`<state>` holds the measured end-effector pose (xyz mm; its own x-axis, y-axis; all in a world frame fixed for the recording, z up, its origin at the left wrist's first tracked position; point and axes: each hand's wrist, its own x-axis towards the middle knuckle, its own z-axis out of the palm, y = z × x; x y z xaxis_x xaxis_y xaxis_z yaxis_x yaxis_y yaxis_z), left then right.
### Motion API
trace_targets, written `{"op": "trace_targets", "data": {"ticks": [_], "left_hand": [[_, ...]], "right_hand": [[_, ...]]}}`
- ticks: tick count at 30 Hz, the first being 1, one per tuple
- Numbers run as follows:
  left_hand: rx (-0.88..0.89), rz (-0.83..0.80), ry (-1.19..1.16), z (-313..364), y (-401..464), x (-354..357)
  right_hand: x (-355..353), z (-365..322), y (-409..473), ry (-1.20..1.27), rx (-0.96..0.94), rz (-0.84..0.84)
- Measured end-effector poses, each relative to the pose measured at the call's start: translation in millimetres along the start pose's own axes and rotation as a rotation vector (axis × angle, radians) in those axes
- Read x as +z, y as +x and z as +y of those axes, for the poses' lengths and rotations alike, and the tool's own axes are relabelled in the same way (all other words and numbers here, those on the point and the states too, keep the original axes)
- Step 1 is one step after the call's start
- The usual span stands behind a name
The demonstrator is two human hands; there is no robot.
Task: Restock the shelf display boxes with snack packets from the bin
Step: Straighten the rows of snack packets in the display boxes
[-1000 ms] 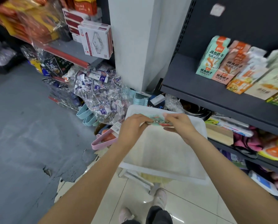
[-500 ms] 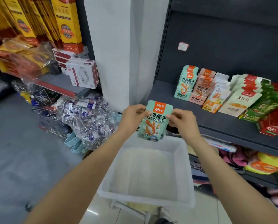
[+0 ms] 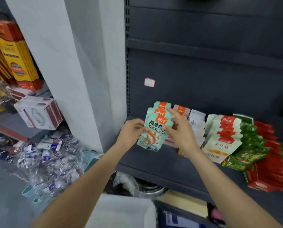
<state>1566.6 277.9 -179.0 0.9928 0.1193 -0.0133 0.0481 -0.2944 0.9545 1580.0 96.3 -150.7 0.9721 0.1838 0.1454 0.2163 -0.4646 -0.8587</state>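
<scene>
The dark grey shelf [image 3: 154, 159] fills the right half of the view, its back panel rising toward twelve o'clock with a small white price tag [image 3: 149, 82] stuck on it. A pale pillar [image 3: 75, 63] stands at eleven o'clock, and beyond it, at nine o'clock, are red and yellow cartons [image 3: 14, 58] above a white and red box [image 3: 39, 112] and a heap of clear-wrapped goods [image 3: 44, 155]. At six o'clock the white bin [image 3: 121, 213] shows only its near-top rim and wall.

Along the shelf, from centre toward three o'clock, stand rows of snack packets: mint ones [image 3: 162, 106], then pink [image 3: 181, 110], white [image 3: 197, 122], cream with red tops [image 3: 223, 139], green [image 3: 247, 145] and red [image 3: 272, 165], each row just beside the next; the far ones are blurred.

At centre, a mint snack packet [image 3: 154, 134] with an orange tab is held upright at the front of the mint row, its lower edge over the shelf deck. The left hand [image 3: 131, 135] pinches its left edge, fingers curled onto it. The right hand [image 3: 178, 130] grips its right side, with one finger reaching up to the packets behind.
</scene>
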Motion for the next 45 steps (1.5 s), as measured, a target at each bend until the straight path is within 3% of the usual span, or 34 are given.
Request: {"op": "trace_targets", "data": {"ticks": [11, 15, 23, 27, 30, 32, 39, 45], "left_hand": [[0.037, 0.023, 0.234, -3.8, 116.0, 36.4], [0.043, 0.127, 0.237, -8.1, 125.4, 37.8], [-0.033, 0.075, 0.314, -21.8, 125.0, 44.7], [0.021, 0.054, 0.391, -24.9, 119.1, 42.5], [0.149, 0.132, 0.375, -16.7, 116.7, 43.5], [0.198, 0.094, 0.462, -14.2, 116.8, 44.5], [0.216, -0.009, 0.888, -20.8, 111.9, 43.7], [0.192, -0.054, 0.925, -9.5, 94.7, 45.7]], "right_hand": [[-12.6, 48.3, 114.3, -0.286, -0.098, 0.031], [-6.9, 57.1, 132.2, -0.303, -0.135, 0.032], [-5.1, 66.5, 137.6, -0.524, -0.155, -0.029], [-2.6, 66.4, 134.3, -0.620, -0.147, -0.161], [-1.1, 66.2, 132.2, -0.557, -0.097, -0.154], [-0.2, 65.6, 130.5, -0.537, -0.091, -0.126], [4.0, 63.7, 127.3, -0.620, -0.093, -0.174], [0.5, 57.5, 107.2, -0.517, -0.086, -0.093]]}}
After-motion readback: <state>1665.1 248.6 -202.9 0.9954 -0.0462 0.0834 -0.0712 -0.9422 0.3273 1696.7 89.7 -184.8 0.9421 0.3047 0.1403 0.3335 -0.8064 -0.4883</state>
